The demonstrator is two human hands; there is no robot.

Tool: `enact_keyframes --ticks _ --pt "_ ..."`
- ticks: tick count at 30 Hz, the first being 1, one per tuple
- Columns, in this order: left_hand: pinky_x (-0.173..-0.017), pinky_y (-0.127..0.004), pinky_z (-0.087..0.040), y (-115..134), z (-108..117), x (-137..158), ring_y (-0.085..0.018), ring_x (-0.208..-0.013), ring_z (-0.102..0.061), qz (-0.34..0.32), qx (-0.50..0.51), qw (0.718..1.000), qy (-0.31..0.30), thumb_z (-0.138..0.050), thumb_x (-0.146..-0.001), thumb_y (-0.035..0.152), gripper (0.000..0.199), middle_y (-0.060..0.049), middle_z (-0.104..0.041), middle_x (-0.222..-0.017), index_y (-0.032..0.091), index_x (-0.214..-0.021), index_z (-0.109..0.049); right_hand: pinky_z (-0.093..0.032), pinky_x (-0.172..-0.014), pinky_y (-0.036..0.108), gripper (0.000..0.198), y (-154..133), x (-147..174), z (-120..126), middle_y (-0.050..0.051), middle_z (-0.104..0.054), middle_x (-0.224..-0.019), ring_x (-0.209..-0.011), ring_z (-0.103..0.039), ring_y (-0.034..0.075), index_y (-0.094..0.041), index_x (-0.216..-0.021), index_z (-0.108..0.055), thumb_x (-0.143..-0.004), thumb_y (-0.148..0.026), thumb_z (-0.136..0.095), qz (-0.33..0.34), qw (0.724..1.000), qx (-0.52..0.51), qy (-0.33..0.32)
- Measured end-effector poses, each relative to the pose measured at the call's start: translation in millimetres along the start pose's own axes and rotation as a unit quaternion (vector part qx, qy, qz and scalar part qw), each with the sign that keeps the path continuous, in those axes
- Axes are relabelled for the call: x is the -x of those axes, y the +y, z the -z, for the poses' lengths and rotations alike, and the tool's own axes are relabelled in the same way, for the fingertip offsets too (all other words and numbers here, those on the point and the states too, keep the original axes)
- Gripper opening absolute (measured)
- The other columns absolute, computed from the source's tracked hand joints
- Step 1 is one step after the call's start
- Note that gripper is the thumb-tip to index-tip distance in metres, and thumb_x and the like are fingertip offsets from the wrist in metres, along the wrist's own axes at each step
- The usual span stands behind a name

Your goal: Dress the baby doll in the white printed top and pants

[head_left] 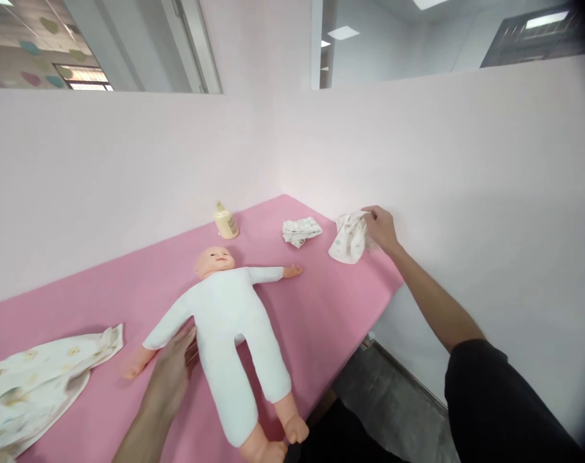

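Observation:
A baby doll (227, 315) with a white cloth body lies on its back, arms spread, its feet toward me. My left hand (171, 370) is by the doll's side, below its outstretched arm, fingers stretched out and partly hidden at the doll's body. With bent fingers, my right hand (380, 226) pinches the top edge of a white printed cloth (349, 241). The cloth hangs in loose folds, its lower part at the surface near the right wall. A second folded white printed cloth (301, 230) lies to its left.
A pale yellow pump bottle (226, 223) stands behind the doll's head. A flower-printed cloth or garment (36, 386) spreads at the lower left. The pink tabletop (331, 315) meets white walls at the back and right; its edge drops to a grey floor (393, 392).

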State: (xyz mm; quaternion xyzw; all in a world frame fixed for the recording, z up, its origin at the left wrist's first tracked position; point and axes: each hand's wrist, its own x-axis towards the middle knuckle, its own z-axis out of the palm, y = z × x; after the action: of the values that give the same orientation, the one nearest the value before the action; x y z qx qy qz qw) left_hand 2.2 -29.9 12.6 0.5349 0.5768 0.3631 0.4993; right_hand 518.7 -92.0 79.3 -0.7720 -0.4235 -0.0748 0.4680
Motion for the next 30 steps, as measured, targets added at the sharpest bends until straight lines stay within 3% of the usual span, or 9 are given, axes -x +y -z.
enact_keyframes --ticks 4,6,9,11,13,16,21,26,30 --pt "-0.108 -0.059 -0.044 19 1 31 -0.035 -0.131 -0.053 -0.054 -0.107 0.982 0.146 -0.069 -0.08 0.059 0.073 -0.012 -0.048 -0.149 0.025 -0.141 -0.047 -0.048 -0.076 0.032 0.028 -66 17 36 0.004 -0.07 -0.09 -0.079 -0.061 0.017 -0.017 -0.098 -0.072 -0.083 -0.023 -0.05 0.042 0.984 -0.171 0.03" --pt "-0.106 -0.059 -0.046 38 -14 48 -0.034 -0.129 -0.053 -0.131 -0.139 0.971 0.141 -0.066 -0.083 0.058 0.067 -0.01 -0.048 -0.149 0.028 -0.14 -0.047 -0.046 -0.067 0.028 0.023 -106 37 48 0.002 -0.068 -0.083 -0.072 -0.059 0.015 -0.018 -0.095 -0.072 -0.083 -0.023 -0.054 0.035 0.968 -0.249 -0.012" --pt "-0.106 -0.053 -0.047 72 -53 71 -0.032 -0.128 -0.054 -0.214 -0.145 0.966 -0.017 -0.067 -0.083 0.054 0.064 -0.009 -0.047 -0.148 0.028 -0.139 -0.049 -0.042 -0.055 0.024 0.021 -162 70 56 0.0 -0.064 -0.076 -0.062 -0.055 0.012 -0.02 -0.099 -0.072 -0.085 -0.026 -0.058 0.024 0.916 -0.371 -0.153" --pt "-0.105 -0.049 -0.048 92 -79 83 -0.031 -0.129 -0.053 -0.256 -0.127 0.951 -0.118 -0.071 -0.081 0.049 0.077 -0.011 -0.041 -0.153 0.028 -0.147 -0.04 -0.039 -0.05 0.023 0.02 -191 88 57 -0.001 -0.061 -0.069 -0.056 -0.05 0.011 -0.021 -0.098 -0.072 -0.085 -0.028 -0.06 0.022 0.855 -0.436 -0.279" --pt "-0.1 -0.042 -0.051 107 -96 93 -0.029 -0.122 -0.058 -0.263 -0.087 0.938 -0.207 -0.07 -0.082 0.042 0.072 -0.012 -0.05 -0.145 0.025 -0.146 -0.043 -0.041 -0.052 0.023 0.018 -211 99 56 0.0 -0.064 -0.073 -0.059 -0.053 0.011 -0.02 -0.095 -0.073 -0.084 -0.026 -0.06 0.026 0.789 -0.473 -0.39" --pt "-0.086 -0.035 -0.056 120 -94 102 -0.026 -0.105 -0.066 -0.218 -0.049 0.95 -0.218 -0.068 -0.084 0.042 0.055 -0.01 -0.067 -0.121 0.023 -0.134 -0.055 -0.043 -0.055 0.023 0.019 -220 102 53 0.001 -0.066 -0.078 -0.064 -0.055 0.011 -0.02 -0.093 -0.074 -0.083 -0.022 -0.058 0.028 0.744 -0.495 -0.448" --pt "-0.061 -0.025 -0.054 129 -53 106 -0.018 -0.074 -0.067 -0.138 -0.048 0.979 -0.144 -0.073 -0.079 0.051 0.042 -0.002 -0.07 -0.087 0.022 -0.108 -0.066 -0.038 -0.052 0.023 0.015 -202 91 46 0.001 -0.063 -0.07 -0.06 -0.048 0.009 -0.018 -0.085 -0.075 -0.08 -0.018 -0.061 -0.009 0.778 -0.498 -0.384" --pt "-0.053 -0.017 -0.047 139 -29 103 -0.01 -0.063 -0.058 -0.156 -0.002 0.988 -0.018 -0.078 -0.073 0.051 0.037 0.001 -0.068 -0.078 0.02 -0.091 -0.068 -0.037 -0.054 0.024 0.014 -188 93 39 0.001 -0.061 -0.07 -0.061 -0.049 0.01 -0.018 -0.084 -0.075 -0.081 -0.019 -0.061 -0.002 0.814 -0.457 -0.359" --pt "-0.051 -0.013 -0.047 144 -19 103 -0.007 -0.06 -0.058 -0.155 0.035 0.987 -0.004 -0.084 -0.068 0.049 0.04 0.003 -0.068 -0.079 0.021 -0.093 -0.069 -0.04 -0.057 0.025 0.013 -188 97 36 0.001 -0.063 -0.077 -0.066 -0.051 0.011 -0.02 -0.089 -0.073 -0.085 -0.022 -0.061 0.056 0.855 -0.396 -0.33"
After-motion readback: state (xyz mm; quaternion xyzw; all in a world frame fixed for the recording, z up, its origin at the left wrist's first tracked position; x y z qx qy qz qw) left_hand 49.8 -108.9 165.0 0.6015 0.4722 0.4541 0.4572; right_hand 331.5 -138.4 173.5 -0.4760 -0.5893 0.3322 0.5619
